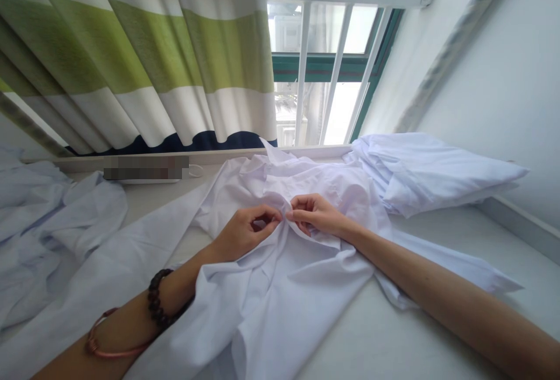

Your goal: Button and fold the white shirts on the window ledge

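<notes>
A white garment with long sleeves, which looks like a shirt or coat point(301, 286), lies spread and rumpled in front of me. Near its upper middle, my left hand point(249, 228) pinches the front edge of the cloth between thumb and fingers. My right hand point(319, 215) pinches the same edge from the other side, its fingertips almost meeting those of the left. Whatever small part sits between the fingertips is hidden. Dark beads and a reddish cord circle my left wrist and forearm.
Crumpled white cloth point(52, 228) lies at the left. A folded white stack point(441, 170) rests at the back right by the wall. A blurred-out flat object point(144, 170) sits along the back ledge. Behind are a striped curtain point(144, 47) and white window bars point(335, 70).
</notes>
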`<state>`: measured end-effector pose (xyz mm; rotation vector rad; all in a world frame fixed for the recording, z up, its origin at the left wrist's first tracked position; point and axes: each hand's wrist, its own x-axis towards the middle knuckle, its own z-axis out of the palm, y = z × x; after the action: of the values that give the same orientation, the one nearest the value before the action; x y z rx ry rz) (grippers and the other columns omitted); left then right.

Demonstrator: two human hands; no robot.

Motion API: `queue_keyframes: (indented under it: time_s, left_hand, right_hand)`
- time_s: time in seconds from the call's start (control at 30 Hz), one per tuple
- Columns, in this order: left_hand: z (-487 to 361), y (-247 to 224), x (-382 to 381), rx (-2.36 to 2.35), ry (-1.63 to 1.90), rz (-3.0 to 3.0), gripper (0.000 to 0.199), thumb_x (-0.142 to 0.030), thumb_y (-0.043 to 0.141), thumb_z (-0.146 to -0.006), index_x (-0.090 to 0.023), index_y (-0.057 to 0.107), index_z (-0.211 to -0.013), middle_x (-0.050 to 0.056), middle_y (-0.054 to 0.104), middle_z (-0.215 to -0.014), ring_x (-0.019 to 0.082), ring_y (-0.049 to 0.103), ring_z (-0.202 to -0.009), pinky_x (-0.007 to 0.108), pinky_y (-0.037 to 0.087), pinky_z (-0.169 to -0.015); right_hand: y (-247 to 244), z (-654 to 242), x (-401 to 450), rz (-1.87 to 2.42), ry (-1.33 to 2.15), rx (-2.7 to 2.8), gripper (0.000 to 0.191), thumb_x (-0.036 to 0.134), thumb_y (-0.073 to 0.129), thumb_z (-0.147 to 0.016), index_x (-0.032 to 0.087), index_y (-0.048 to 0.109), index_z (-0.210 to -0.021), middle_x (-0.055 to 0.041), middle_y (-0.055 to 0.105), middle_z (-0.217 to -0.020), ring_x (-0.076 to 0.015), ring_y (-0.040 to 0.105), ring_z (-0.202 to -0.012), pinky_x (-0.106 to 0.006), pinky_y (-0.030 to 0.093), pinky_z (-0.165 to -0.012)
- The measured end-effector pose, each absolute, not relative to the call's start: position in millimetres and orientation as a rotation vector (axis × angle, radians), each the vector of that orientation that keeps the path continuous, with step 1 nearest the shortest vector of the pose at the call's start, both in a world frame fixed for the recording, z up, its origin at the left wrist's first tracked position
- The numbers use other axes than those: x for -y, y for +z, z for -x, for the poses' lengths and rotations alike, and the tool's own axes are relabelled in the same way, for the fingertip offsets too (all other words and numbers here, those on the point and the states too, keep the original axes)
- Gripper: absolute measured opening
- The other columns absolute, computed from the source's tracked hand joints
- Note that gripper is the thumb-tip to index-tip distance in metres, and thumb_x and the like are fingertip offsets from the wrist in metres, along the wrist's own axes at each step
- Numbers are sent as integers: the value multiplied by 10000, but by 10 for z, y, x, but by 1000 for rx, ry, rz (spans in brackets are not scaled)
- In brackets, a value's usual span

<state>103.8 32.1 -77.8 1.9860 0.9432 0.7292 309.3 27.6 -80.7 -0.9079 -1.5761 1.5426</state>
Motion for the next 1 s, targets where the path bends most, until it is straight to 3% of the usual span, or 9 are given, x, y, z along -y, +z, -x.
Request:
queue_keyframes:
  time_s: [0.13, 0.27, 0.37, 0.53, 0.8, 1.0]
  left_hand:
    - [-1051, -754, -331, -968, 742, -1971, 321, -444, 595, -820, -156, 680, -934, 57, 696, -911, 180, 632, -782, 263, 512, -708]
    - [-1043, -791, -374, -1012, 723, -1976, 355, -481, 661, -768, -156, 671, -910, 22, 637, -744, 150, 569, -661, 250, 465, -612]
    - [-1029, -841, -404, -1035, 731, -1972, 360, -458, 707, -728, -154, 632, -906, 0, 585, -733, 121, 512, -621, 234, 435, -581]
    - [-1019, -911, -409, -988, 763, -1907, 318, -400, 714, -728, -162, 573, -884, 9, 574, -816, 125, 543, -681, 237, 461, -637]
    - [-1008, -808, -387, -849, 746, -1822, 222, -336, 637, -791, -151, 649, -911, 47, 671, -897, 175, 626, -844, 270, 499, -783]
    - [-994, -829, -411, -853, 726, -1714, 303, -370, 714, -748, -153, 642, -948, 51, 703, -898, 198, 664, -865, 309, 527, -818]
  right_hand:
    - [-795, -3091, -265, 925, 1547, 1574, 364, 487, 734, -698, 169, 558, -676, 75, 526, -415, -63, 467, -365, -181, 345, -388]
    - [-797, -3091, -251, 913, 1557, 1588, 347, 463, 746, -701, 157, 583, -689, 61, 554, -442, -61, 483, -383, -180, 358, -401]
    - [-797, -3082, -249, 918, 1570, 1587, 347, 460, 756, -691, 148, 604, -683, 37, 594, -481, -68, 509, -411, -183, 384, -414]
    - [-834, -3065, -268, 932, 1545, 1618, 345, 463, 743, -707, 137, 632, -675, -2, 656, -575, -79, 565, -475, -192, 440, -466]
    - [-854, -3072, -273, 970, 1536, 1553, 335, 457, 757, -684, 150, 623, -684, 0, 672, -581, -100, 610, -518, -215, 499, -549]
    - [-848, -3086, -274, 978, 1517, 1558, 320, 451, 756, -688, 153, 640, -690, 16, 659, -553, -105, 623, -530, -218, 504, -570]
